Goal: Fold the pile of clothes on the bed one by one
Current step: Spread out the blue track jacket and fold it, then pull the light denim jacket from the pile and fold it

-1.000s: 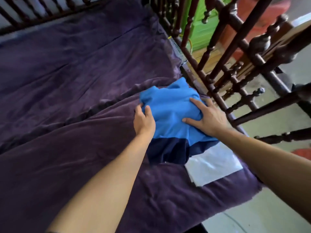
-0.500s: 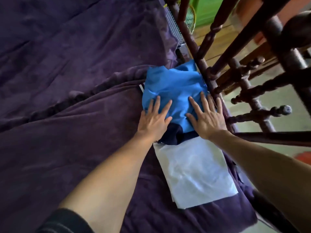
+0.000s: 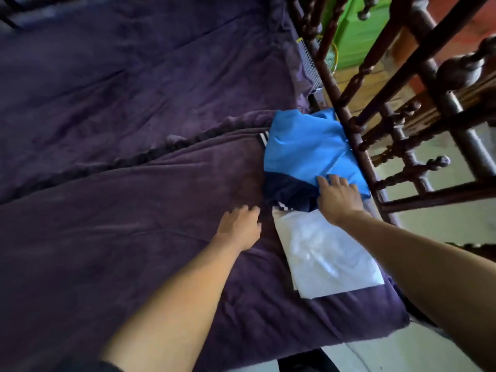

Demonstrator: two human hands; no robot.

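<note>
Left hand (image 3: 239, 226) is pulling off the blue-and-navy garment (image 3: 308, 149), slack at its 8 o'clock | right hand (image 3: 339, 196) is pressing it, fingers straight | fold seemingly finishing; next is needing another garment.

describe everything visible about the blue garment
The blue garment is a folded, rumpled bundle of bright blue cloth with a navy lower part and white stripes at its edges. It lies on the purple bedcover beside the wooden rail, touching the folded white piece. The right hand rests flat on its near edge.

Blue-and-navy garment (image 3: 306, 146) with white stripes, white folded cloth (image 3: 327, 253), purple bedcover (image 3: 134, 103), dark-brown railing (image 3: 359, 146).
</note>
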